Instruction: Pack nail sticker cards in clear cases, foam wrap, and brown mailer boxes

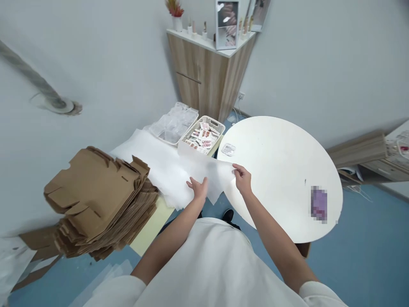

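A thin, translucent white foam sheet stretches between my hands, partly over the edge of the round white table. My right hand pinches its right corner between thumb and fingers. At the sheet's left part is my left hand, fingers spread; whether they press on the sheet I cannot tell. More white foam sheets lie in a pile just left of it. A small clear packet rests on the table beyond my right hand.
Folded brown cardboard boxes form a tall stack at the left. Behind the foam stand a white basket of printed packets and a bin of clear plastic packs. A wooden corner cabinet is farther back. A blurred purple item lies on the table.
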The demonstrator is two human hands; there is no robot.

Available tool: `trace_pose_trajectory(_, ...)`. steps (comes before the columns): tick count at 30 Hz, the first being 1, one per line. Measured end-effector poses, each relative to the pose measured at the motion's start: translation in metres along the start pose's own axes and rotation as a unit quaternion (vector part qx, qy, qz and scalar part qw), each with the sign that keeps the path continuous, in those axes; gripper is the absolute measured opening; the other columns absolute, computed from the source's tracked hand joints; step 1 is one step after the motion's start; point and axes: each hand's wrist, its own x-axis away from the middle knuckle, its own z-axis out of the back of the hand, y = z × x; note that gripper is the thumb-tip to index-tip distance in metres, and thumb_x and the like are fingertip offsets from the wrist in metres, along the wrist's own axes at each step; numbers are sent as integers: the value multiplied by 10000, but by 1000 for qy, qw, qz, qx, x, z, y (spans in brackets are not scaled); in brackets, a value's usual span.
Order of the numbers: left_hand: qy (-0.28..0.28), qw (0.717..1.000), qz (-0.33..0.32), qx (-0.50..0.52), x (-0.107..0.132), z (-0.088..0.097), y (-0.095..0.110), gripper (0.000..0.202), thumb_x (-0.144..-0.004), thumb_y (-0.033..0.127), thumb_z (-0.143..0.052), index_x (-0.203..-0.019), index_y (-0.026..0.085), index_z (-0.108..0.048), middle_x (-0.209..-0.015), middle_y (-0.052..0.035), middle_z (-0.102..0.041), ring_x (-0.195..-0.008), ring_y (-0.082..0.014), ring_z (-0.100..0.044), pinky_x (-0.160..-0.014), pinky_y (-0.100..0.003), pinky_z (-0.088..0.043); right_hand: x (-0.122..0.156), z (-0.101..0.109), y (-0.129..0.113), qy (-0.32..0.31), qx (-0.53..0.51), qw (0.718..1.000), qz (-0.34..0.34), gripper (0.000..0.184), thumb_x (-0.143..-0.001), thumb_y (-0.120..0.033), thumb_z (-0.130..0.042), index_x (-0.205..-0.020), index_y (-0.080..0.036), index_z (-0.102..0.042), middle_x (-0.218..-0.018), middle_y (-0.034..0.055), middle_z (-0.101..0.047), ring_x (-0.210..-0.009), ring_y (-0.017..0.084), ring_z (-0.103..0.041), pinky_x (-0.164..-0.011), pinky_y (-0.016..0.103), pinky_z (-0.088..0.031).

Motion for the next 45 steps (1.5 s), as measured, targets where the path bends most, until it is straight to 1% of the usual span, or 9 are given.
trace_pose_trajectory(6,-126,985,-91,76,41,-60,20,677,-767,323,-517,-1305,183,-131,-1293,-162,-367,-1059,-195,-515,-785,-299,-487,21,96,34,112,-39,989,-90,342,-716,-302,-473,-1009,-185,-605,-830,47,-636,-783,175,-578,-749,358,-453)
trace_pose_trajectory(9,-168,975,-122,75,55,-90,29,724,-723,221,-568,-1307,172,-143,-1277,-159,-395,-981,-174,-557,-745,-276,-495,37,142,55,143,-31,982,-119,365,-707,-318,-496,-1030,-180,-594,-796,47,-633,-744,172,-571,-719,350,-453)
trace_pose_trajectory(12,-178,970,-167,11,64,-117,37,774,-701,187,-589,-1319,188,-125,-1282,-150,-397,-980,-171,-557,-795,-283,-469,58,180,77,163,6,978,-128,346,-712,-329,-498,-1006,-181,-603,-957,73,-621,-775,175,-561,-717,343,-449)
trace_pose_trajectory(17,-184,952,-234,-76,77,-150,46,881,-695,214,-607,-1350,234,-19,-1320,-145,-343,-948,-184,-560,-842,-323,-434,96,218,110,125,102,977,-140,341,-747,-334,-457,-1011,-174,-603,-984,76,-609,-831,184,-547,-767,346,-436)
trace_pose_trajectory(27,-182,904,-342,-179,72,-177,38,762,-691,188,-589,-1327,213,-168,-1332,-151,-250,-855,-169,-556,-857,-383,-431,126,221,136,-18,345,926,-150,306,-800,-276,-428,-1060,-214,-578,-907,59,-589,-866,189,-539,-809,337,-367)
trace_pose_trajectory(33,-158,859,-417,-250,70,-182,38,686,-723,214,-545,-1314,168,-201,-1361,-161,-215,-1105,-250,-440,-917,-416,-378,130,218,130,19,427,898,-103,318,-772,-337,-484,-1057,-221,-569,-1042,102,-516,-956,241,-473,-829,399,-345)
trace_pose_trajectory(36,-121,806,-481,-322,75,-177,34,615,-745,285,-521,-1288,134,-274,-1381,-167,-215,-1237,-300,-273,-973,-460,-290,123,216,126,18,444,894,-54,365,-780,-291,-463,-1132,-206,-507,-1184,116,-459,-1097,261,-402,-899,425,-309)
trace_pose_trajectory(41,-202,663,-568,-445,87,-162,18,459,-803,324,-415,-1238,182,-390,-1390,-110,-274,-1294,-272,-175,-1017,-470,-181,102,206,126,-70,450,890,2,421,-780,-234,-435,-1198,-177,-436,-1315,115,-380,-1240,254,-282,-977,422,-246)
trace_pose_trajectory(45,-203,634,-556,-498,94,-161,10,503,-813,327,-371,-1288,167,-332,-1402,-110,-250,-1309,-276,-115,-1009,-511,-141,94,201,132,-111,466,878,-4,441,-783,-255,-434,-1215,-172,-409,-1343,115,-356,-1262,252,-261,-1003,439,-203)
